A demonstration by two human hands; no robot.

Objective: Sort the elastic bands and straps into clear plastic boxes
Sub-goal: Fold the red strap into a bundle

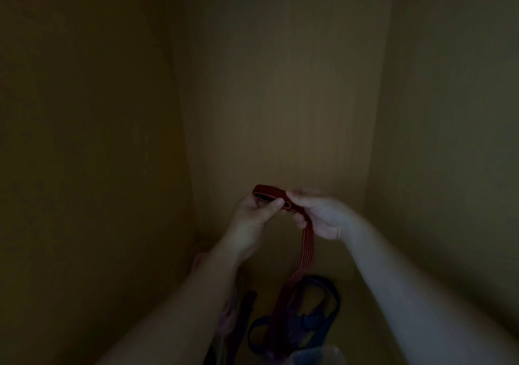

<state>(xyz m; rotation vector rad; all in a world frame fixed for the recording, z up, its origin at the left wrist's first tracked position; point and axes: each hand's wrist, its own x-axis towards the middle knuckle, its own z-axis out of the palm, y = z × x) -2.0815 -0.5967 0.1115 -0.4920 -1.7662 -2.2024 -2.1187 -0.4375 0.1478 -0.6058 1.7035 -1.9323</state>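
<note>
Red elastic strap (283, 201), ribbed: folded end held up before a dim wooden back panel (280, 97), left hand (254, 218) pinching the loop between thumb and curled fingers, right hand (323, 215) gripping it just beside, fingers curled round. Tail hangs down to a heap of dark blue straps (314, 317) below. Clear plastic box (317, 356), only its rim visible, at the bottom edge.

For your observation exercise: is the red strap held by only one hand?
No, both the left hand and the right hand grip the red strap.
</note>
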